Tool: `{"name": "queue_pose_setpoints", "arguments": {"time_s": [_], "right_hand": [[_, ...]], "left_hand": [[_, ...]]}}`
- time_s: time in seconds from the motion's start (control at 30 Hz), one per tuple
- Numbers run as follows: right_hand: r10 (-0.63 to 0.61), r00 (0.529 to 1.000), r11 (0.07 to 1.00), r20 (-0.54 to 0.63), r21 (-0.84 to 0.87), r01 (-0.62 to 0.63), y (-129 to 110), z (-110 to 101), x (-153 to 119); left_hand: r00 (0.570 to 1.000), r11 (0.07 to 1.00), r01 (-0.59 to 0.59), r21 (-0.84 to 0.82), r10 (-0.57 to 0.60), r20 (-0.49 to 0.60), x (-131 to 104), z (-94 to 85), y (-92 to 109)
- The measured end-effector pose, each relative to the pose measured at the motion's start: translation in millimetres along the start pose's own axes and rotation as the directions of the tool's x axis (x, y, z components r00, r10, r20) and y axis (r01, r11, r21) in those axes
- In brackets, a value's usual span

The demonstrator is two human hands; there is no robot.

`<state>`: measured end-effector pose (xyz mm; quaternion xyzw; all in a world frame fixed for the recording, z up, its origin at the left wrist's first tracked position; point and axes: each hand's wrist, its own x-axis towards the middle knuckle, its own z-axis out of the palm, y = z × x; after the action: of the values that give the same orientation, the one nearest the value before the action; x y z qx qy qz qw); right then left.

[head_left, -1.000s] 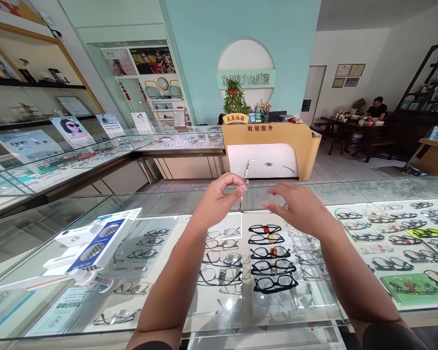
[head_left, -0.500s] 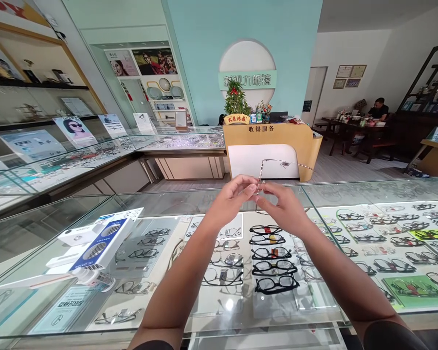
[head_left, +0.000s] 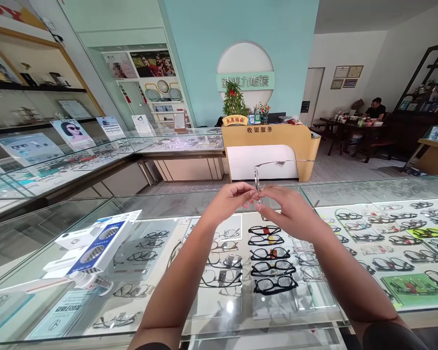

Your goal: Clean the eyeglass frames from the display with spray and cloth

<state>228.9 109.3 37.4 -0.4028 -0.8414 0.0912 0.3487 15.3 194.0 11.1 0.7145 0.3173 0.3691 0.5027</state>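
Note:
Above the glass counter I hold a pair of thin-rimmed eyeglasses [head_left: 256, 176] sideways, one lens rim above the other. The upper temple stretches out to the right, with a small tag hanging from it. My left hand [head_left: 228, 201] pinches the frame near its bridge, fingers curled. My right hand [head_left: 286, 209] meets it from the other side, forefinger at the bridge and thumb lower down on the frame. The lower rim is mostly hidden behind my right hand. Under the glass, a column of black-framed glasses [head_left: 273, 267] lies just below my hands.
Several more glasses [head_left: 392, 264] lie in the display case to the right. On the counter's left are a blue and white box [head_left: 98, 248] and a white bottle [head_left: 93, 282]. Beyond stands a yellow cashier desk [head_left: 270, 138]; a person [head_left: 376, 109] sits at a far table.
The eyeglasses have turned slightly, so the upper rim shows more roundly. My right hand has shifted a little right and down, its thumb lower on the frame.

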Motion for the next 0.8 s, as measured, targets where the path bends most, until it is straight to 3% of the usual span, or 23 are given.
{"name": "queue_pose_setpoints", "arguments": {"time_s": [0.33,0.53,0.67,0.8], "right_hand": [[-0.063,0.987,0.997,0.148,-0.041,0.07,-4.6,-3.9,-9.0],[-0.099,0.986,0.995,0.133,0.015,0.098,-5.0,-6.9,-11.1],[-0.119,0.987,0.993,0.108,0.041,0.115,-9.5,-11.2,-12.5],[-0.127,0.987,0.991,0.102,0.055,0.122,-15.4,-15.6,-14.5]], "left_hand": [[0.962,0.999,0.047,-0.007,-0.044,0.269,0.6,-14.1,-0.9],[0.954,1.0,0.023,-0.018,-0.016,0.299,1.7,-14.8,-1.9],[0.963,0.982,0.103,-0.157,-0.059,0.264,2.8,-10.3,-3.5],[0.94,0.932,0.187,-0.309,-0.079,0.332,7.5,-3.6,-10.0]]}}
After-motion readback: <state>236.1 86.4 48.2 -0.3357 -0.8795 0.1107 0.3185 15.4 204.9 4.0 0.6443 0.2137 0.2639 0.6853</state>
